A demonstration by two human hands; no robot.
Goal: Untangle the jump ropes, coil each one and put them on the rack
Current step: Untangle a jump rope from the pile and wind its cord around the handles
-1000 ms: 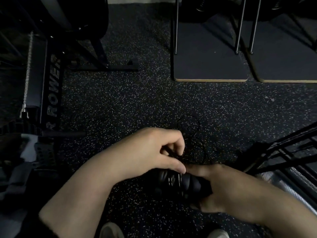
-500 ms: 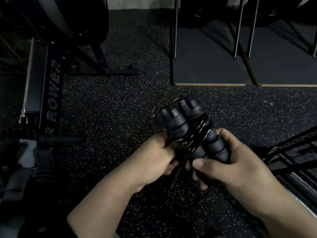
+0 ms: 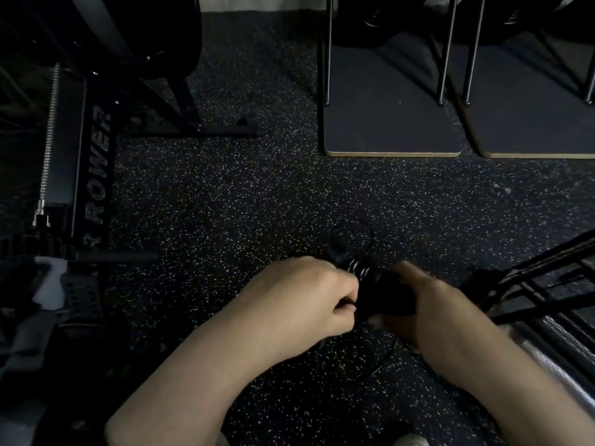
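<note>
A black jump rope bundle (image 3: 383, 294) with foam handles sits between both hands, low over the speckled floor. My right hand (image 3: 428, 313) grips the handles from the right. My left hand (image 3: 309, 297) pinches the thin cord wound around the handles. A thin loop of cord (image 3: 352, 235) pokes out beyond the hands, and more cord (image 3: 383, 362) hangs below them. The black metal rack (image 3: 541, 284) stands at the right edge. Much of the bundle is hidden by my fingers and blurred.
A rowing machine (image 3: 93, 175) with a chain lies along the left. Two dark mats (image 3: 389, 123) with thin metal legs on them lie ahead at the back. My shoe tips (image 3: 409, 441) show at the bottom edge.
Half a second ago the handles were raised upright in front of me; now both hands have lowered the bundle toward the floor and turned it flat.
</note>
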